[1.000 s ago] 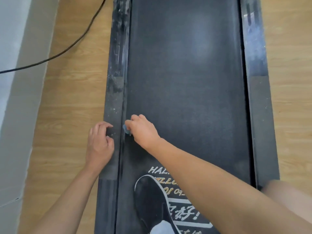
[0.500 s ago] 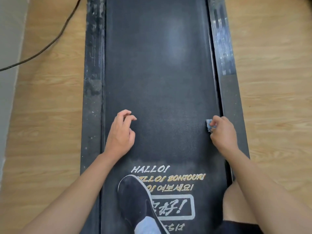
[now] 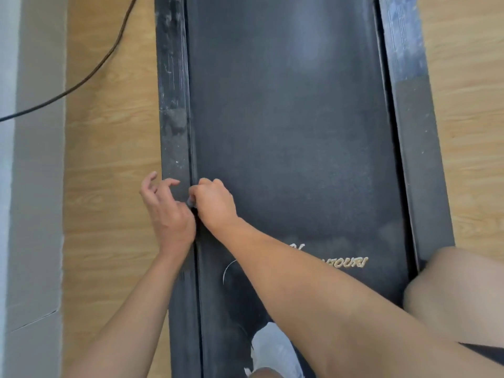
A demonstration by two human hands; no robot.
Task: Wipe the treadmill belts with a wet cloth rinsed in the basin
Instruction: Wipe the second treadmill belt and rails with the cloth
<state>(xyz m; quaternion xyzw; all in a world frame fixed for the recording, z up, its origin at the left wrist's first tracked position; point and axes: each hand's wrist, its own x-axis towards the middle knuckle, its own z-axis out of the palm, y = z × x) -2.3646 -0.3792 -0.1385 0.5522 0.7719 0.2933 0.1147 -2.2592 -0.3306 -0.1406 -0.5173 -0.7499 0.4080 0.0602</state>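
Treadmill belt [image 3: 294,132] runs away from you as a long dark strip, and your right hand [image 3: 214,204] is at the left edge of the belt, about halfway along the part that shows. Its fingers are curled tight around the cloth [image 3: 189,201], so only a small pale bit of it shows at the knuckles, just where the belt meets the left side rail [image 3: 174,137]. I judge you hold it bunched like this to press a small firm pad into the seam at the belt's edge, where dust collects.

Your left hand [image 3: 166,214] is just left of the belt, over the rail and touching the right hand. Its fingers are loose and spread apart, and I see nothing in them. It may be there to steady you while you lean, or to help with the cloth; I cannot tell which.

The rail left of the belt carries grey dust and white specks, so this side looks not yet finished. On the near end of the belt stands your shoe [image 3: 272,347], partly under your right forearm, with gold lettering [image 3: 350,261] beside it. A black cable [image 3: 94,72] lies on the wood floor [image 3: 109,186] well left of the belt. No basin is in view, so a rinse would mean leaving the belt
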